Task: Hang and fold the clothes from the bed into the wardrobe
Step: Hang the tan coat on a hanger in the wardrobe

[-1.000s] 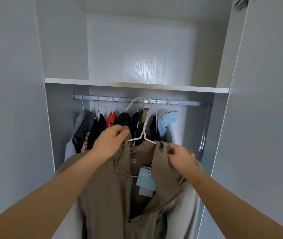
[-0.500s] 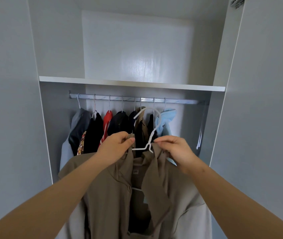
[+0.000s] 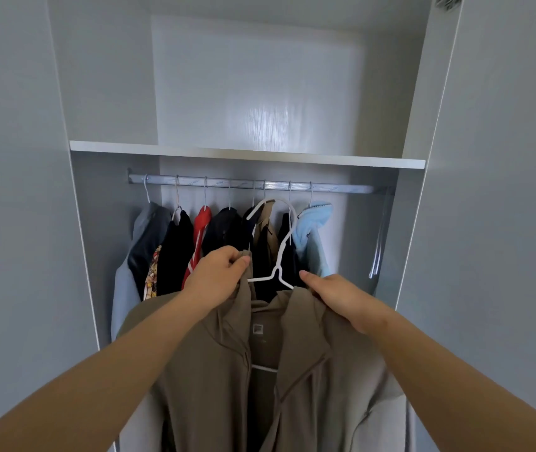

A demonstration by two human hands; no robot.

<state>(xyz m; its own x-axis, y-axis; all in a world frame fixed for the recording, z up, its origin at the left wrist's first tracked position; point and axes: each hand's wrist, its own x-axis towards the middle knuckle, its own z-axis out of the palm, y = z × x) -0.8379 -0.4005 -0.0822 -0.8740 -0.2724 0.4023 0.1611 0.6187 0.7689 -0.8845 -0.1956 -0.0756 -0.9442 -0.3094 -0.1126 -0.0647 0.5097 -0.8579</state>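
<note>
Item: jacket (image 3: 227,386) on hanger (image 3: 280,256) — was held before wardrobe (image 3: 103,223), hook below rail (image 3: 341,188) at 12 o'clock. Fingers of left hand (image 3: 217,275) were clamped on collar; those of right hand (image 3: 341,296) on shoulder. Risk: cloth-only grip — hanger could tip out, or hook snag hung clothes (image 3: 227,226).

Both forearms reach from lower corners toward frame centre; left hand (image 3: 217,275) pinches jacket (image 3: 214,402) collar, fingers curled; right hand (image 3: 341,298) grips its shoulder, thumb out
</note>
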